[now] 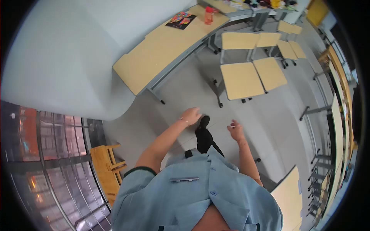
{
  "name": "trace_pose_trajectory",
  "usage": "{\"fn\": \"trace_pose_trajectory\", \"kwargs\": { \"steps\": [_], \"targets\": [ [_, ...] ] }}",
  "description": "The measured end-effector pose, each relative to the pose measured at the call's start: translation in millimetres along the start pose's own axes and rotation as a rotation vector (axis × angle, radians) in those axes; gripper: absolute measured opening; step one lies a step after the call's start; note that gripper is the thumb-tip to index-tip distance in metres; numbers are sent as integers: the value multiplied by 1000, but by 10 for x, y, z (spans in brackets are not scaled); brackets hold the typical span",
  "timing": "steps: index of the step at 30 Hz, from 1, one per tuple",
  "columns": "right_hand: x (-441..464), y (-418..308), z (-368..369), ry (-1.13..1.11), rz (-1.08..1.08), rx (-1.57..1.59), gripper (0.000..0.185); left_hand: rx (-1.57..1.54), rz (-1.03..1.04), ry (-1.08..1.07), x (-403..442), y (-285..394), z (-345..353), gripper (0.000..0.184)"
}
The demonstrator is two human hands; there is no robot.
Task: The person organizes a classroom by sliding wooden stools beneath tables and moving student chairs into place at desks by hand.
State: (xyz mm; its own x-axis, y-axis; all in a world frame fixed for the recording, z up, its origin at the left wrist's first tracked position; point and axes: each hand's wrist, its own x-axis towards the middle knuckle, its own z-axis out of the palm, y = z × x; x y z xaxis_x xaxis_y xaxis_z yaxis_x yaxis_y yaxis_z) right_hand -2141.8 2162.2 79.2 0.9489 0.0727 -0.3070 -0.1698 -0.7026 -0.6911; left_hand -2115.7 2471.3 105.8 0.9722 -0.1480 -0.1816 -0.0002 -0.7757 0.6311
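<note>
My left hand (190, 115) hangs in the air in front of my body, above the grey floor. Its fingers are loosely stretched, and I see nothing in them. My right hand (236, 131) is held out on the other side, fingers apart and slightly bent, with nothing visible in it. Between the two hands a black shoe (205, 121) and dark trouser leg show below. Neither hand touches any furniture; the closest pieces are the chairs (242, 81) with light wooden seats, ahead of my right hand.
Along the wall at the upper left runs a long wooden-topped table (162, 54), bearing a colourful black-edged sheet (181, 20) and a red bottle (209, 15). Small wooden chairs (105, 165) stand by the barred window (58, 154). Another tabletop (287, 196) lies close at my right.
</note>
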Motion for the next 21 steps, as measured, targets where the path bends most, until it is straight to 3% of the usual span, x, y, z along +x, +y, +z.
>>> {"fn": "trace_pose_trajectory", "kwargs": {
  "steps": [1, 3, 6, 9, 11, 13, 15, 18, 21],
  "targets": [
    [311, -46, -35, 34, 6, 22, 54, -13, 114, 23, 258, 68, -44, 25],
    [849, -101, -73, 76, 36, 53, 54, 82, 107, -152, 761, 40, -62, 23],
    [1762, -141, -96, -7, 13, 8, 51, 119, 78, -49, 1287, -307, -157, 20],
    [2403, -462, -143, -18, -23, -41, 47, 67, -19, 222, 1711, -1068, -370, 17],
    [2641, -723, -159, -105, -51, -62, 44, -10, -163, 440, 1799, -1146, -1018, 14],
    [2918, -881, -88, -213, -118, -63, 43, 19, -248, 776, 1926, -1621, -1303, 10],
    [3053, -993, -6, -303, -138, -88, 42, 48, -442, 795, 2040, -2145, -1506, 9],
    [3104, -1065, 134, -384, -145, -210, 40, 52, -463, 848, 2326, -2707, -1722, 14],
    [3178, -1060, 273, -407, -90, -253, 40, -27, -541, 720, 2493, -2926, -1725, 19]
  ]
}}
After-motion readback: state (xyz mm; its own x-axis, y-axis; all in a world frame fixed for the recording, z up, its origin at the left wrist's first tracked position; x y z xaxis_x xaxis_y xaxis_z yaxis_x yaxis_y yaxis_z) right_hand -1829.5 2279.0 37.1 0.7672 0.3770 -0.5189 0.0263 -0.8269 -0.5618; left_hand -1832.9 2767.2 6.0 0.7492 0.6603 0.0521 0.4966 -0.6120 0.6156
